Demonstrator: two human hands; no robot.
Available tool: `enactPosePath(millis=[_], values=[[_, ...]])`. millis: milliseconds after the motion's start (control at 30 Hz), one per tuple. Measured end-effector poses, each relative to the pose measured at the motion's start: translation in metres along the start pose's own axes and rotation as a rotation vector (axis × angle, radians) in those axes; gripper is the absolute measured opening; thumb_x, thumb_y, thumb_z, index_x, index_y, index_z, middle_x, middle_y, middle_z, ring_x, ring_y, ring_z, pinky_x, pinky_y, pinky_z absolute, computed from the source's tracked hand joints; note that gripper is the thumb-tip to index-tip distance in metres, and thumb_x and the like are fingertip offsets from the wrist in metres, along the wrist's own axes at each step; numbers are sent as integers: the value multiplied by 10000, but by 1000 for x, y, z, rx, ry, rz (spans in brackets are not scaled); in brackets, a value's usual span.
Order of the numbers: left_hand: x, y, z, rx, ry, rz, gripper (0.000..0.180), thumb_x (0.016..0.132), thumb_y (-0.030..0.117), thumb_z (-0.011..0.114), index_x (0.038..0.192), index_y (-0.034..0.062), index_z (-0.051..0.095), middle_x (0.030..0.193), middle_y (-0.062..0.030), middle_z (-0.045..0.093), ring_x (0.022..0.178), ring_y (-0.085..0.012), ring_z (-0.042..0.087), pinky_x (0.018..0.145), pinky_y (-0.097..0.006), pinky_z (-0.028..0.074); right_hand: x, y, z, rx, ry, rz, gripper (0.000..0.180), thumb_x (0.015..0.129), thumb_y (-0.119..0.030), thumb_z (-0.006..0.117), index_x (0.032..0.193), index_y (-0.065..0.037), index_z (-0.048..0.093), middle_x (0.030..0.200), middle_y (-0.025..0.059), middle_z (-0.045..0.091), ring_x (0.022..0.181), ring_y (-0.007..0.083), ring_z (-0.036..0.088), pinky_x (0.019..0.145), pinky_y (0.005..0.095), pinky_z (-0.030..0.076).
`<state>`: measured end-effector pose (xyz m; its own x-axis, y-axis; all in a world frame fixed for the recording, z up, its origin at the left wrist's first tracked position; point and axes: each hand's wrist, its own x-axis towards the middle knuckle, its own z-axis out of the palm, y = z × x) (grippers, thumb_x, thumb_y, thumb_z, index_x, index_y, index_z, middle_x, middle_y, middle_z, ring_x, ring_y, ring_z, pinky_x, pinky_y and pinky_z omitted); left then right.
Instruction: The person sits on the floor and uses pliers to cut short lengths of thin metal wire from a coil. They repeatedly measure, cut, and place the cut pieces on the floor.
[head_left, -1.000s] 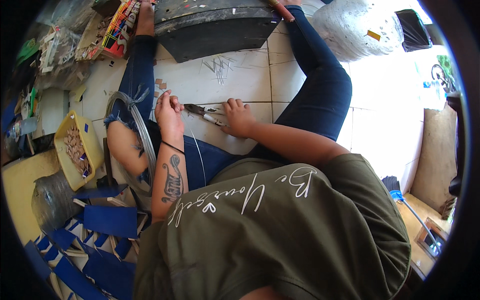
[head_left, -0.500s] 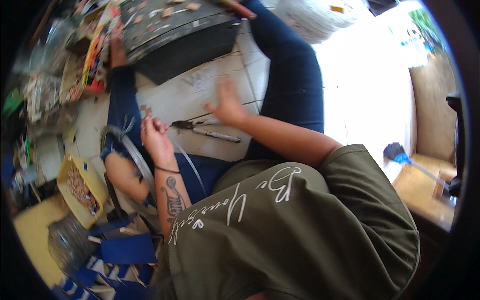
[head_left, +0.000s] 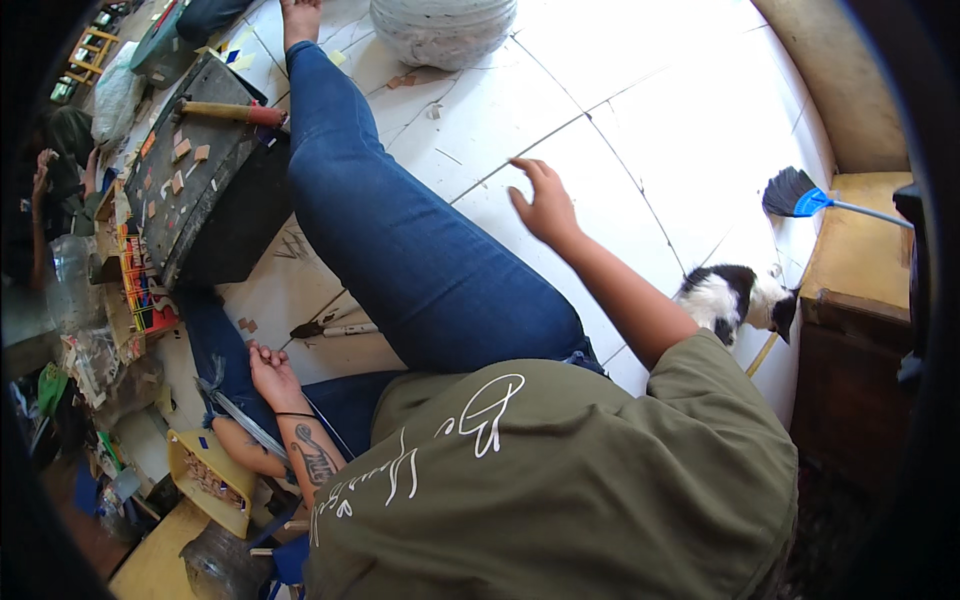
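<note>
My right hand (head_left: 547, 205) is raised over the white tile floor beyond my right leg, its fingers apart and nothing in them. Low at the left, my left hand (head_left: 275, 375) rests over my leg with the fingers curled in; whatever they hold, if anything, is hidden. Just past its fingertips lie small brown wooden pieces (head_left: 248, 325). A clear plastic strap (head_left: 245, 410) loops across my left knee beside the wrist. Between my legs lies a tool with a dark end (head_left: 308, 329), next to a white-handled tool (head_left: 350, 329) partly hidden by my right thigh.
A hammer (head_left: 225, 111) and wooden bits lie on a black block (head_left: 200, 150). A yellow bin (head_left: 240, 518) of small pieces stands at lower left. Rightward are a black-and-white cat (head_left: 735, 297) and blue broom (head_left: 800, 195). Ahead sits a white sack (head_left: 440, 30); another person (head_left: 65, 150) is far left.
My view has swung right, bringing the cat into sight. My right hand has moved from above the tools between my legs to beyond my right leg. The left stays by the wooden pieces.
</note>
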<state>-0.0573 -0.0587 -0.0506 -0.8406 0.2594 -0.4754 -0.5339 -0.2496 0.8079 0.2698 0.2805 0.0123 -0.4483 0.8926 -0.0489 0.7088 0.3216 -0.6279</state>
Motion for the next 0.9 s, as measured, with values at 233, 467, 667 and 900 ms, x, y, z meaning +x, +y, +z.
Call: enactPosePath(millis=[233, 467, 667, 900], values=[[-4, -1, 1, 51, 62, 28, 134, 918, 205, 441, 946, 86, 496, 640, 37, 422, 508, -76, 337, 542, -237, 335, 50, 25, 126, -515, -194, -190, 733, 851, -443, 410, 1376, 0, 153, 1446, 160, 122, 1348, 285, 82, 1077, 445, 121], [-4, 0, -3, 32, 137, 14, 147, 926, 221, 424, 962, 96, 491, 640, 42, 399, 503, -76, 342, 556, -235, 344, 84, 8, 195, 784, -588, -512, 624, 887, -348, 341, 1369, 7, 165, 1433, 198, 139, 1339, 314, 102, 1086, 415, 89], [-13, 2, 1, -61, 100, 32, 196, 917, 215, 444, 1016, 53, 490, 650, 20, 436, 497, -76, 337, 569, -247, 338, 92, 5, 65, 365, 288, 182, 457, 813, -205, 601, 1182, 13, 443, 1144, 189, 477, 1040, 278, 464, 873, 362, 383], [-10, 8, 37, -119, 33, 81, 158, 920, 187, 436, 994, 61, 497, 642, 10, 463, 498, -74, 361, 567, -250, 354, 39, -124, 40, 424, -67, -588, 363, 820, -84, 530, 1177, -52, 472, 1134, 130, 516, 1007, 239, 520, 831, 312, 425]])
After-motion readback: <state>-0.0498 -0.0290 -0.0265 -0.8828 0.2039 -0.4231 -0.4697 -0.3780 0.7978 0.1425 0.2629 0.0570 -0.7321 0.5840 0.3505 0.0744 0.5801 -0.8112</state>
